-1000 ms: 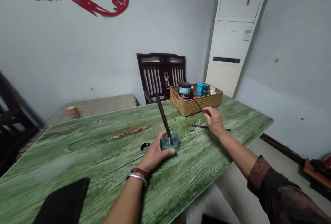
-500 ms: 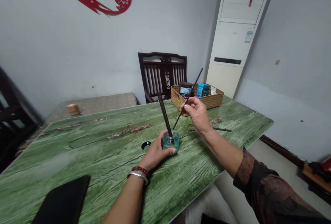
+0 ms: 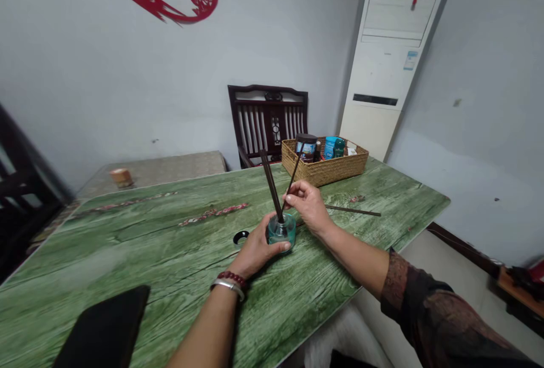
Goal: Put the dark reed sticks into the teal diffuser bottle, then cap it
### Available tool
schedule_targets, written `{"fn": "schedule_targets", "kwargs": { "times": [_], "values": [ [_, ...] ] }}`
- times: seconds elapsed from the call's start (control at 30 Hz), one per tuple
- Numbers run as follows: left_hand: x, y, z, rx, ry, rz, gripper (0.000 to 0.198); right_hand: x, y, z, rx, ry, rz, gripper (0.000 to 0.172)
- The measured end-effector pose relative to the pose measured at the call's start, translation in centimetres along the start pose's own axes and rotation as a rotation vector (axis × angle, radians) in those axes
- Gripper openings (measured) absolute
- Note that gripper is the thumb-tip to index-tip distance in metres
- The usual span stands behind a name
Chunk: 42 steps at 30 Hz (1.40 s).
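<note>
My left hand (image 3: pixel 258 248) is wrapped round a teal glass diffuser bottle (image 3: pixel 282 233) standing on the table. Several dark reed sticks (image 3: pixel 271 184) lean to the left out of its neck. Between the thumb and fingers of my right hand (image 3: pixel 306 204) is another dark reed stick (image 3: pixel 296 170), tilted to the right, its lower end at the bottle's mouth. Whether that end is inside the neck I cannot tell for sure. A black ring-shaped cap (image 3: pixel 241 237) lies just left of the bottle. Right of my right hand, a loose stick (image 3: pixel 357 210) lies on the table.
The green wood-patterned table (image 3: pixel 170 260) carries a wicker basket (image 3: pixel 335 172) of jars and bottles at the back right. A black flat object (image 3: pixel 104 328) lies at the front left. Behind the table are a dark wooden chair (image 3: pixel 272 113) and a low surface with a small orange-brown object (image 3: pixel 121 176).
My right hand has moved down and left, bringing the held stick's lower end to the bottle mouth. The left hand still holds the bottle in place.
</note>
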State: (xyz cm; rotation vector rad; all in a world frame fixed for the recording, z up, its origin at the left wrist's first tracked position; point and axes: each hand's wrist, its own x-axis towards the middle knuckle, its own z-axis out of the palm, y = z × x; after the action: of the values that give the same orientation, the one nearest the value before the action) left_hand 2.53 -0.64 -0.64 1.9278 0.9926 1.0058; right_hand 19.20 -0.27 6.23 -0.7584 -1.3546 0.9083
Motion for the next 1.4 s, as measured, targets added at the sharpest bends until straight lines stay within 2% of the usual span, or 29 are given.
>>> {"fn": "schedule_targets", "kwargs": {
  "times": [0.1,0.2,0.33,0.4,0.5,0.57,0.63,0.73,0.97,1.4],
  "values": [
    [0.0,0.1,0.0,0.012,0.006,0.005,0.079,-0.3,0.7,-0.1,-0.165,0.011,-0.026,0.012],
    [0.1,0.2,-0.1,0.017,-0.008,-0.004,0.080,-0.5,1.0,-0.5,-0.320,-0.044,-0.027,0.008],
    [0.1,0.3,-0.2,0.023,-0.008,-0.029,0.079,-0.3,0.2,-2.4,-0.479,-0.126,-0.070,0.007],
    [0.1,0.3,-0.2,0.026,-0.001,-0.048,0.078,0.0,-0.4,-4.6,-0.604,-0.118,-0.104,0.010],
    [0.2,0.3,-0.2,0.015,-0.004,-0.060,0.076,0.5,-0.8,-9.1,-0.889,-0.076,-0.095,0.013],
    [0.2,0.2,-0.2,0.023,-0.001,-0.064,0.076,0.5,-0.5,-12.2,-1.144,-0.058,-0.027,0.017],
    [0.2,0.2,-0.3,0.049,0.005,-0.064,0.077,0.1,0.2,-14.8,-1.411,-0.095,0.072,0.023],
    [0.3,0.2,-0.3,0.073,0.006,-0.055,0.077,-0.8,1.7,-17.2,-1.627,-0.153,0.183,0.027],
    [0.2,0.4,-0.3,0.051,0.020,-0.064,0.074,-2.4,4.2,-17.8,-1.720,-0.205,0.224,0.028],
    [0.1,0.0,-0.3,0.052,-0.009,-0.053,0.076,-2.6,4.7,-18.0,-1.725,-0.240,0.160,0.028]
  ]
}}
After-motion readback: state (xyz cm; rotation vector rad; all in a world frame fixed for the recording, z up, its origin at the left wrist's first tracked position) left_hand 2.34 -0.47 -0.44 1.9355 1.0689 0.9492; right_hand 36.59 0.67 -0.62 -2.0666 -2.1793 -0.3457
